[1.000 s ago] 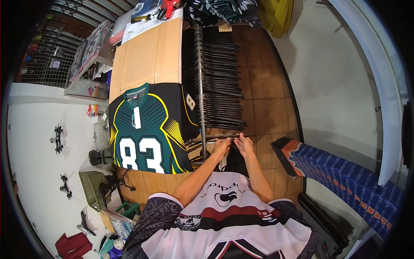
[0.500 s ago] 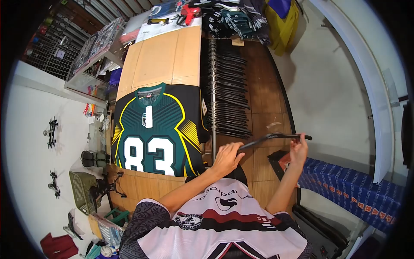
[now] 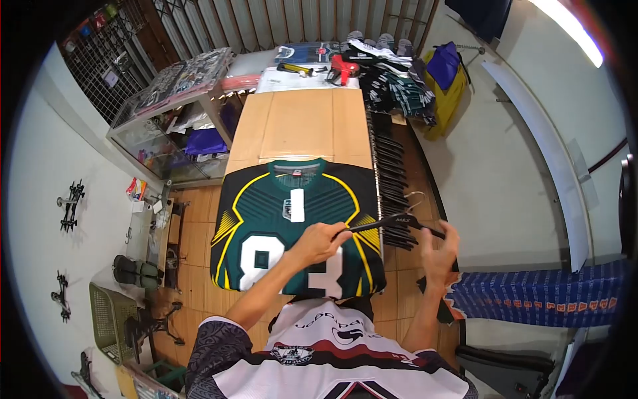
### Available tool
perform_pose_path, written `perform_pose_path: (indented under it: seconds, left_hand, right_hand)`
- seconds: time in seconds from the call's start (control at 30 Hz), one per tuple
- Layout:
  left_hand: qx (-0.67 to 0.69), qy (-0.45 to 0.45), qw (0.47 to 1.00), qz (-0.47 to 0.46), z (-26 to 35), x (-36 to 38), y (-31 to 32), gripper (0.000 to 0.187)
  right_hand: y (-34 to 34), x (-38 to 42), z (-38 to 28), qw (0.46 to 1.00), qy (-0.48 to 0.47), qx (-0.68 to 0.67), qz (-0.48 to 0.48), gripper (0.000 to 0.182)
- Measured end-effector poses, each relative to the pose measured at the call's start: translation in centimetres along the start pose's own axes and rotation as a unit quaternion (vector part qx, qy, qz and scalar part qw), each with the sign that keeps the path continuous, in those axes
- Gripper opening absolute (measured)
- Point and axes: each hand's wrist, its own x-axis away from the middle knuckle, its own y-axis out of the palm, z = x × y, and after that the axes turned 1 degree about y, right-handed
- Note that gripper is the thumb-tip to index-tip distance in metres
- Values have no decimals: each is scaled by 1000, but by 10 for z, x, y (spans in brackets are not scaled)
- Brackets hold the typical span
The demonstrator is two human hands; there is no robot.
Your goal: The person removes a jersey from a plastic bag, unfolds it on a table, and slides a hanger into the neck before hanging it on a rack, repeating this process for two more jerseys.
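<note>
A black clothes hanger (image 3: 403, 219) with a metal hook is held nearly level across the right side of a jersey. My left hand (image 3: 316, 243) is closed on its left end, over the jersey's front. At the other end, my right hand (image 3: 440, 256) has the hanger's tip between thumb and fingers, in a loose hold. The dark green and black jersey (image 3: 262, 203) with yellow lines lies flat on the table, a white tag at its chest. My left hand and forearm hide part of its white number.
Beyond the jersey, the cardboard-topped table (image 3: 306, 123) carries a red tape dispenser (image 3: 342, 70). Several black hangers (image 3: 392, 166) hang along its right side. A glass display case (image 3: 173, 133) stands left, a blue patterned box (image 3: 531, 296) right.
The hanger has moved left, over the jersey's right edge, with both hands still at its ends. The right hand's hold looks looser. The view has tilted up and shifted.
</note>
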Motion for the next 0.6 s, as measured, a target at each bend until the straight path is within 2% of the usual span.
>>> perform_pose_path:
  seconds: [0.07,0.1,0.17,0.2,0.27,0.33,0.4,0.47,0.6]
  left_hand:
    - [22,-9,1000,-16,-20,13,-30,29]
    - [10,-10,1000,-18,-28,18,-43,29]
    - [3,-11,1000,-24,-50,23,-67,28]
    - [9,33,999,5,-60,24,-77,28]
    - [54,-46,997,15,-75,18,-105,28]
    - [92,-36,985,143,-138,2,-115,28]
    - [-82,9,965,250,-197,-13,-130,28]
    - [-199,-48,938,281,-217,-20,-146,28]
    - [-269,-102,917,277,-259,-33,-150,24]
  right_hand:
    - [13,3,-38,986,-30,-33,-161,35]
    - [24,7,-43,979,-73,-31,-189,32]
    - [42,11,-59,971,-53,-71,-221,28]
    - [48,12,-63,968,-51,-69,-237,29]
    - [58,11,-74,974,-43,-45,-219,30]
    - [69,8,-77,978,-26,-21,-206,31]
    - [82,5,-72,980,-2,2,-199,32]
    - [102,5,-66,980,5,32,-196,31]
    - [140,0,-65,974,25,76,-211,32]
